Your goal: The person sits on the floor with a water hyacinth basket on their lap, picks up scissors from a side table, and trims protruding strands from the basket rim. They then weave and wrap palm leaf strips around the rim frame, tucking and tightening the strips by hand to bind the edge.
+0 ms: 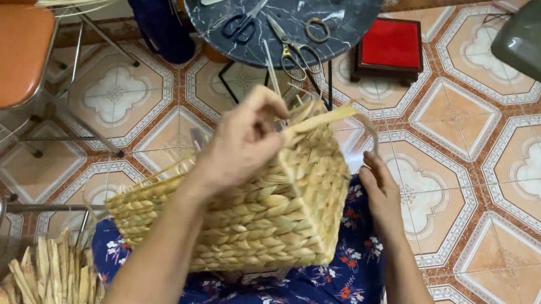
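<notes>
Two hands work a woven straw basket lying on the lap: left hand pinches a loose strand at its corner, right hand lies open against its side. Weaving seems underway; tucking that strand needs firm tension.

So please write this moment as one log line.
left hand: grips strand at woven basket top | right hand: steadies basket side | basket: on lap | scissors: on table
</notes>
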